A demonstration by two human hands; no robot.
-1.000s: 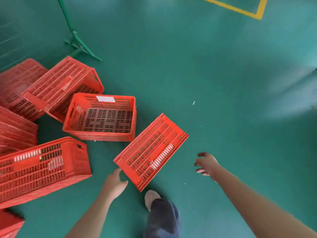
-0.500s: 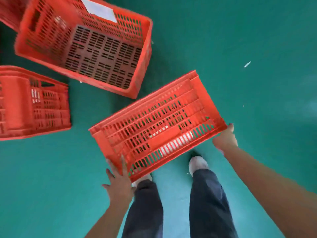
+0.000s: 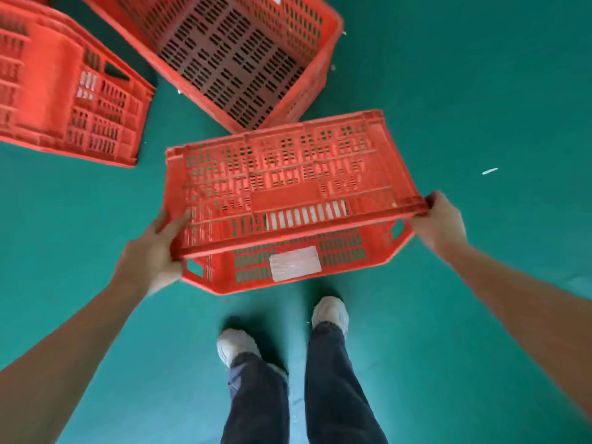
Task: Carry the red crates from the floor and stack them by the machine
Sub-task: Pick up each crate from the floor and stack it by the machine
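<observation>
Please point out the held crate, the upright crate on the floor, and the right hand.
held crate [image 3: 288, 174]: head view, its slotted upper face.
upright crate [image 3: 230, 56]: head view, its slotted bottom inside.
right hand [image 3: 440, 222]: head view, the back of the hand.

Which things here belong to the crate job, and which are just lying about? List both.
Job: the crate in hand, gripped by the left hand and right hand; the open crate behind it; the tipped crate at left.
Lying about: the white scrap on the green floor.
</observation>
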